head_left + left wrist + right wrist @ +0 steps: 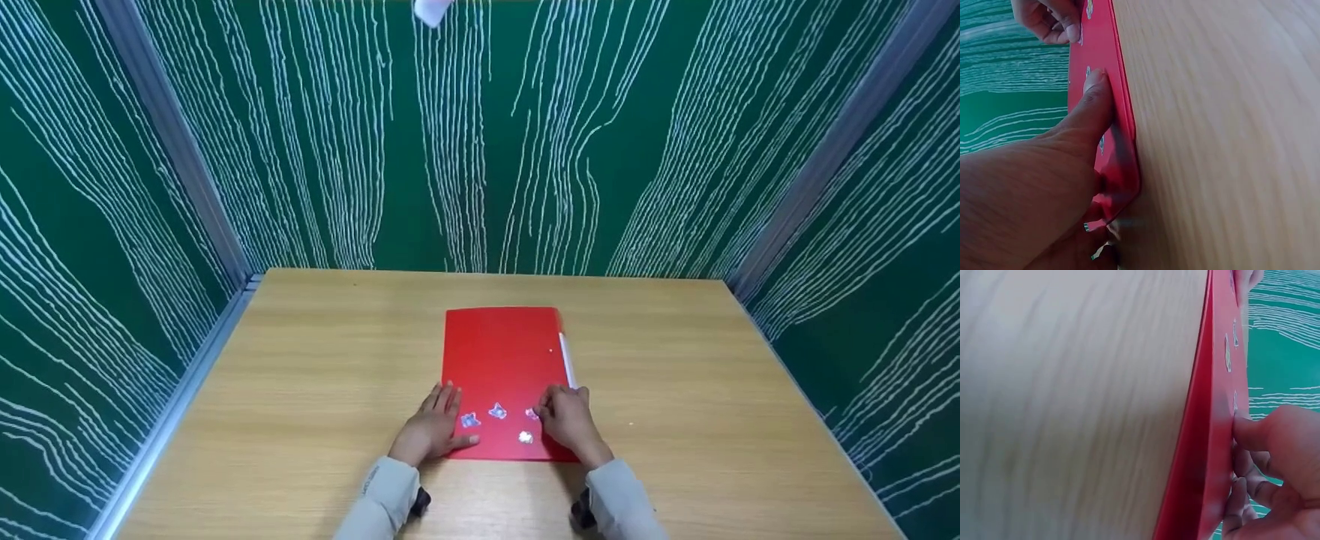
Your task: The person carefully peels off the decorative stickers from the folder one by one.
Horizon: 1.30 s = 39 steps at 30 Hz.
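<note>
A red folder (495,345) lies on the table, its cover slightly raised along the near edge in the right wrist view. My left hand (431,429) rests on its lower left edge, fingers spread and thumb (1094,101) stretched over the cover. At the lower right, my right hand (568,420) has curled fingers, with thumb and fingertips at a small sticker (532,413) that they partly cover. More small stickers sit nearby on the cover: a bluish one (470,420) by the left thumb, another bluish one (497,410) in the middle, and a whitish one (526,437) below.
The wooden table (337,337) extends around the folder on all sides. A white strip (566,358) shows along the folder's right edge. Green walls (405,150) with white wavy lines enclose the back and both sides. Something pale (431,11) shows at the top edge.
</note>
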### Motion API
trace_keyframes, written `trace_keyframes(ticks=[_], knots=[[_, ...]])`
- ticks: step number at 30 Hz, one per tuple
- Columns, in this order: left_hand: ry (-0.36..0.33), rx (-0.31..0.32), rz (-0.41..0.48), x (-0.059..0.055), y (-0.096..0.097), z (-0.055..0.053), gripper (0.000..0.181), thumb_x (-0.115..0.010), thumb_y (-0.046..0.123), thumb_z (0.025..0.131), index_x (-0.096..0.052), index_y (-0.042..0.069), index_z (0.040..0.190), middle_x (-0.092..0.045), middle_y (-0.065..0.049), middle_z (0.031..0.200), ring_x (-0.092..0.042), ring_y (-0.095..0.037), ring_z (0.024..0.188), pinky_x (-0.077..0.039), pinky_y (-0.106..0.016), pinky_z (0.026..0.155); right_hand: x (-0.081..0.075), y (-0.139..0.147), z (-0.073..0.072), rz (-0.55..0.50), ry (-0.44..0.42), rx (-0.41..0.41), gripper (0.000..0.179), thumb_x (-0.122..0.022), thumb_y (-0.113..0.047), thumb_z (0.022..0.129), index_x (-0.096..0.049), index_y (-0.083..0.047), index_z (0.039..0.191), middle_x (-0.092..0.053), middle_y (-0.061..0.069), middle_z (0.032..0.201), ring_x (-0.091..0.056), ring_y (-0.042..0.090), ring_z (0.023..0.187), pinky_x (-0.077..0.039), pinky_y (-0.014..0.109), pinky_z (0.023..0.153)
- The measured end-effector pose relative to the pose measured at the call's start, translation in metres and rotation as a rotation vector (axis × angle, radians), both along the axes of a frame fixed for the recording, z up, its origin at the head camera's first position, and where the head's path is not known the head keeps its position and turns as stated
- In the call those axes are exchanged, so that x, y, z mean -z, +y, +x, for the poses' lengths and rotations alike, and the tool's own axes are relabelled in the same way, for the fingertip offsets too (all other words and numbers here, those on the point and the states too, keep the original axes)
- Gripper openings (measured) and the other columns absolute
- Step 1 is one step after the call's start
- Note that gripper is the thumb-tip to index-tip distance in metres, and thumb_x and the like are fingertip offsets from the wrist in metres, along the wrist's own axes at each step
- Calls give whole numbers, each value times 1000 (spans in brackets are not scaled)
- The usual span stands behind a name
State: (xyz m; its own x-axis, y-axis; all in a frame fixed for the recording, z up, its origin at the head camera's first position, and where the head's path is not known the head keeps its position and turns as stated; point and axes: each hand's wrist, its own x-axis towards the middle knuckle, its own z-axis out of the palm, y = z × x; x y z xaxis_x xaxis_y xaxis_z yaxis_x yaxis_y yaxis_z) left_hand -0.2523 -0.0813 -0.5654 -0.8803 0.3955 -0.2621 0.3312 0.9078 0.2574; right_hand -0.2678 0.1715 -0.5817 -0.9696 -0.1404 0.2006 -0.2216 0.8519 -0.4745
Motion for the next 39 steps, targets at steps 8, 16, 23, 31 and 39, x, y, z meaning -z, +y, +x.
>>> trace_keyframes(ticks=[8,16,23,31,39], knots=[[-6,16,5,1,0,0,90,-56,55,95,-20,0,157,-16,-18,167,-13,-38,154,-20,-47,126,3,4,-1,-78,-66,21,14,-74,-9,88,-63,-12,80,-61,0,75,-49,18,85,-36,36,82],[-8,-5,2,3,2,-1,92,-60,53,93,-20,0,157,-18,-18,166,-16,-38,154,-22,-46,125,5,7,-2,-139,-27,16,15,-78,-9,84,-67,-12,75,-64,-2,70,-55,13,73,-43,31,77],[-18,-10,14,6,1,-2,92,-60,53,93,-20,1,157,-17,-18,166,-14,-39,154,-24,-46,125,4,9,-3,-191,-84,34,14,-78,-9,85,-68,-14,76,-64,-3,72,-54,11,71,-48,25,67],[9,7,-7,6,1,-1,91,-57,55,94,-21,0,157,-19,-19,166,-16,-39,154,-21,-46,125,2,7,-1,-190,-129,66,14,-78,-11,85,-66,-13,79,-61,-1,75,-52,15,80,-47,28,73],[-1,-2,-8,4,1,-3,91,-58,54,94,-20,1,157,-18,-18,166,-15,-39,154,-25,-45,124,0,6,-2,-208,-162,78,12,-77,-12,86,-66,-13,81,-62,0,77,-51,17,84,-45,30,77]])
